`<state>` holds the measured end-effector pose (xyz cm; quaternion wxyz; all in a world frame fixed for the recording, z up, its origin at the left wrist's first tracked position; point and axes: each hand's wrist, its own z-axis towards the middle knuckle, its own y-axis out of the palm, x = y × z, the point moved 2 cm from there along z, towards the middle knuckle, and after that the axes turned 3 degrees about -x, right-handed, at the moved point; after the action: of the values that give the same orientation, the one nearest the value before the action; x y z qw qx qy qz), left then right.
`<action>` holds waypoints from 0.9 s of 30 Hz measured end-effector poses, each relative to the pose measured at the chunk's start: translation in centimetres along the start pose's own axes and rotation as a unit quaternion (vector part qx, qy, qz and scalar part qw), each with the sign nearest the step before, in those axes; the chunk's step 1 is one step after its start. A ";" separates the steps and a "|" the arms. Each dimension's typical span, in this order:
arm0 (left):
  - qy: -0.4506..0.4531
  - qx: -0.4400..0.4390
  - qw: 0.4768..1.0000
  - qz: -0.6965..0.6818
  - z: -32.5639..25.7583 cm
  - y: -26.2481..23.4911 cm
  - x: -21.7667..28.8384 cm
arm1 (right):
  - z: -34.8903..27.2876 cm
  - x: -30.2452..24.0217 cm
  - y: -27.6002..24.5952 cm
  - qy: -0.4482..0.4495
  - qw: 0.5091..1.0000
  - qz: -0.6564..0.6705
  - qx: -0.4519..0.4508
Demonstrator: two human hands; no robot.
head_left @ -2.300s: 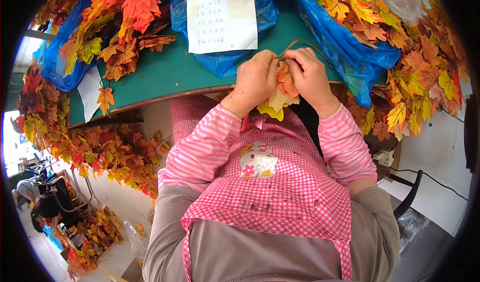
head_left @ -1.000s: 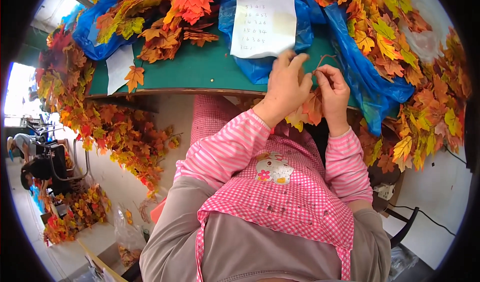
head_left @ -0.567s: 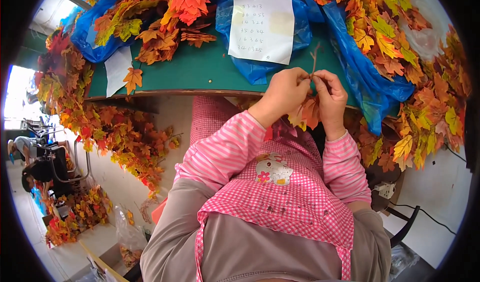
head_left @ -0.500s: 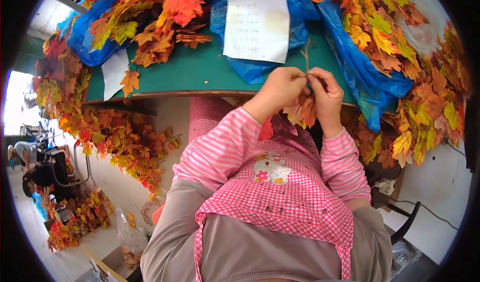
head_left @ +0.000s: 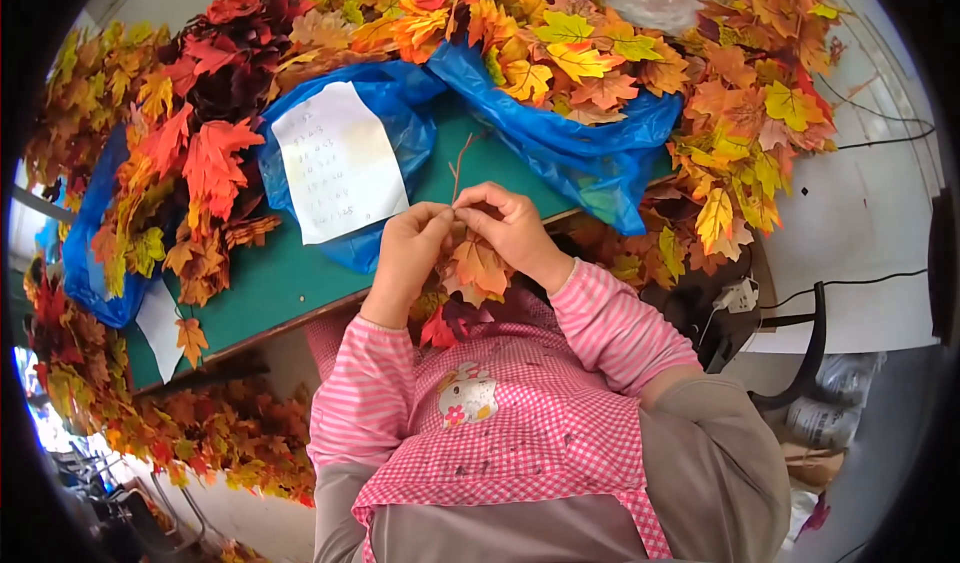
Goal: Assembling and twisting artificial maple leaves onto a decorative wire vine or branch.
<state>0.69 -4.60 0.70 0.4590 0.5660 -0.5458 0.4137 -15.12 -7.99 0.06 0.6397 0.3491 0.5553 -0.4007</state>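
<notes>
My left hand (head_left: 408,261) and my right hand (head_left: 508,231) meet over the near edge of the table, both closed. Thumbs and fingertips pinch the brown stem of an artificial maple leaf spray (head_left: 478,269). The bare stem end (head_left: 458,168) pokes up beyond my fingers, over the green tabletop. Below the pinch hang orange and pale leaves, with red and dark purple ones beneath them against my apron. My fingers hide the joint where the stem passes between them.
A handwritten white sheet (head_left: 338,163) lies on blue plastic (head_left: 425,143) on the green table (head_left: 300,288). Heaps of artificial maple leaves (head_left: 590,58) ring the table. At the left a single orange leaf (head_left: 191,339) rests by another paper (head_left: 158,331). A black chair arm (head_left: 815,348) stands right.
The view has swung to the right, so table and hands appear shifted left and tilted. Both hands still pinch the stem, the right hand's fingers now bent further over it.
</notes>
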 end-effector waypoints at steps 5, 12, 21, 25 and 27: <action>0.172 0.151 0.953 0.200 0.3 1.0 -1.3 | -0.3 -2.5 -1.8 -0.081 0.978 -0.193 -0.016; 0.272 0.186 0.914 0.238 0.0 1.6 -2.2 | 3.1 -7.2 -9.7 -0.093 0.950 -0.268 0.128; 0.247 0.170 0.929 0.215 -0.1 1.3 -2.2 | 11.7 -6.7 -13.0 -0.169 0.757 -0.604 0.180; 0.245 0.159 0.933 0.209 -0.1 1.1 -2.3 | 10.5 -5.2 -11.9 -0.109 0.799 -0.578 0.121; 0.256 0.157 0.928 0.221 0.0 1.1 -2.3 | 9.8 -5.7 -12.8 -0.103 0.823 -0.543 0.131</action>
<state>-0.58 -3.98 -1.46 0.3856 0.3708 -0.4491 0.7157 -22.79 -21.56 7.05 0.3203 0.0283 0.5284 -0.7858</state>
